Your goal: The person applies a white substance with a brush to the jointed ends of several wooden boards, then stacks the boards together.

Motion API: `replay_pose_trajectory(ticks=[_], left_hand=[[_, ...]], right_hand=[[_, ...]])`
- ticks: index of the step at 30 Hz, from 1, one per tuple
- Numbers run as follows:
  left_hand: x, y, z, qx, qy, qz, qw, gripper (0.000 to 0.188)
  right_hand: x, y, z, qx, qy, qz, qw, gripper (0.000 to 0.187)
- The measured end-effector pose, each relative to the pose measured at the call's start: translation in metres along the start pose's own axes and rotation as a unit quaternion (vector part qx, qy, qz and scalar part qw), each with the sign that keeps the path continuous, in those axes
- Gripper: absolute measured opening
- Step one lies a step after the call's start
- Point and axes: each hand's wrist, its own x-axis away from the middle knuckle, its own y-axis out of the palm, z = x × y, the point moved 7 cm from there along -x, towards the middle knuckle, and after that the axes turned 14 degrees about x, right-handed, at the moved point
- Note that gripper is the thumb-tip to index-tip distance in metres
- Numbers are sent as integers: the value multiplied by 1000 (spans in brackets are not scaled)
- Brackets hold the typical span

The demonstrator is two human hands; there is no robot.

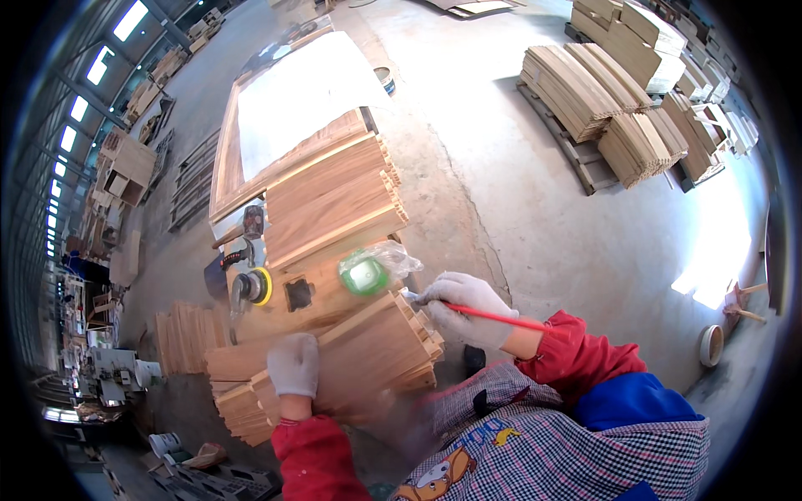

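The gloved right hand [464, 302] closes around a red-handled tool [505, 318], its tip near the ends of stacked wooden boards [376, 351] beside a green container [364, 275]; the gloved left hand [292, 365] rests on wood, its grip impossible to tell.

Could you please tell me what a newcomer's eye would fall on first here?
Probably the bright white surface, upper left of centre. Next, the red-handled tool in the gloved right hand, by the right ends of the near wooden boards. The green container just beyond those boards stands out.
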Motion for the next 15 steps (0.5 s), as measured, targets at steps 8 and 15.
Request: replay_pose_trajectory(ticks=[8, 15], left_hand=[[1, 0, 0, 2, 8, 5, 1000, 25], [0, 0, 0, -6, -11, -1, 1000, 26]], right_hand=[[20, -3, 10, 11, 5, 13, 1000, 19], [23, -1, 11, -76, 31, 22, 996, 22]])
